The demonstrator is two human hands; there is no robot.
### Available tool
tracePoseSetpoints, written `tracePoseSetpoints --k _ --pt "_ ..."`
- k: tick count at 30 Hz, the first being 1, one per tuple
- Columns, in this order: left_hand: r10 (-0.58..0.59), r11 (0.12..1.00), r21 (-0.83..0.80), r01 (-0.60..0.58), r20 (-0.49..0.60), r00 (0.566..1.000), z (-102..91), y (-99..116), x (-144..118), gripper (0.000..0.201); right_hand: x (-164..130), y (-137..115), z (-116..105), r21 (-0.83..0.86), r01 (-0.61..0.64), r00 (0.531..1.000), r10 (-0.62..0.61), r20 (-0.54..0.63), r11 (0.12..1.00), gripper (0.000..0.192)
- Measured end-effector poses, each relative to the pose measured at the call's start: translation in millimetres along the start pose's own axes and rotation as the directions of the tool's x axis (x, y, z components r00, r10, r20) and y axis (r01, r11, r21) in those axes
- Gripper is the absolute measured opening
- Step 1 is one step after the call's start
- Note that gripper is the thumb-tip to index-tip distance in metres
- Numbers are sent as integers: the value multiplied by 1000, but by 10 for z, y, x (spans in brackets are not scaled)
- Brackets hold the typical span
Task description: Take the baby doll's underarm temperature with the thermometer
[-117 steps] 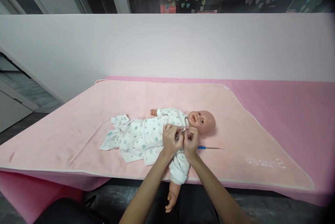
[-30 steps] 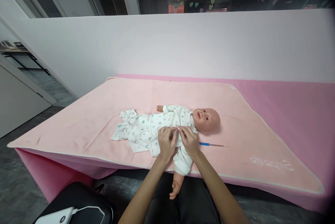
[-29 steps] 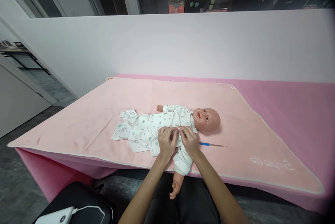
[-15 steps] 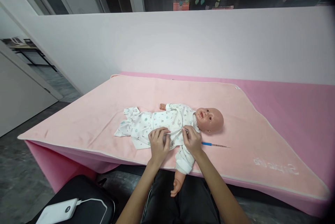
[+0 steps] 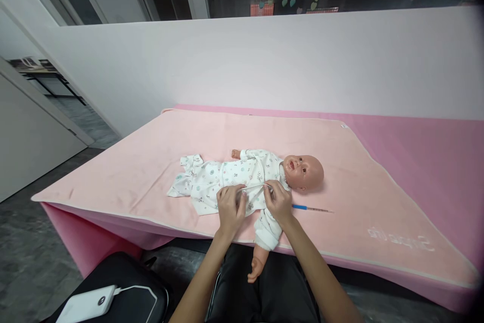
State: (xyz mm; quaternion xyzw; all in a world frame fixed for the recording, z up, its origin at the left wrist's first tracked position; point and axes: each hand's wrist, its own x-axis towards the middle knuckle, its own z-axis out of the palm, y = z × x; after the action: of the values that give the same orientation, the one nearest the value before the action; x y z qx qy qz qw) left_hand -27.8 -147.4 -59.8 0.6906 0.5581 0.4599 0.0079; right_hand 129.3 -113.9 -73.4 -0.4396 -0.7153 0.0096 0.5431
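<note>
A baby doll [image 5: 309,172] lies on its back with its head to the right, dressed in a white printed wrap garment [image 5: 209,177]. A thin white tie string [image 5: 254,186] runs across the chest between my two hands. My left hand [image 5: 229,209] pinches it at the left, over the doll's belly. At the other end, near the doll's neck, my right hand [image 5: 279,204] has fingers closed on the string. The doll's near arm [image 5: 260,257] hangs over the table edge between my forearms. Beside my right wrist lies a slim stick with a blue end [image 5: 300,207].
A pale pink blanket [image 5: 378,202] covers the table, over a darker pink cloth [image 5: 427,156]. Behind stands a white wall [image 5: 264,66] with a window above. At lower left, a white power bank [image 5: 86,305] with a cable lies on a black case [image 5: 124,272].
The hands stay almost where they were, with the string between them. The view has shifted very slightly; the doll lies the same.
</note>
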Motion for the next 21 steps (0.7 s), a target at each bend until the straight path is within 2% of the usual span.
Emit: tracePoseSetpoints --k 5,16,21 --pt "2 999 40 -3 13 1000 0 21 2 17 4 -4 0 -2 -19 1000 19 15 1000 16" --pt "-1 999 41 3 -42 999 33 -17 -3 17 0 -16 -17 43 -16 1000 17 -12 999 15" --pt "-39 997 66 50 -157 987 60 -58 26 13 -5 -13 -40 59 -12 1000 12 -11 998 16"
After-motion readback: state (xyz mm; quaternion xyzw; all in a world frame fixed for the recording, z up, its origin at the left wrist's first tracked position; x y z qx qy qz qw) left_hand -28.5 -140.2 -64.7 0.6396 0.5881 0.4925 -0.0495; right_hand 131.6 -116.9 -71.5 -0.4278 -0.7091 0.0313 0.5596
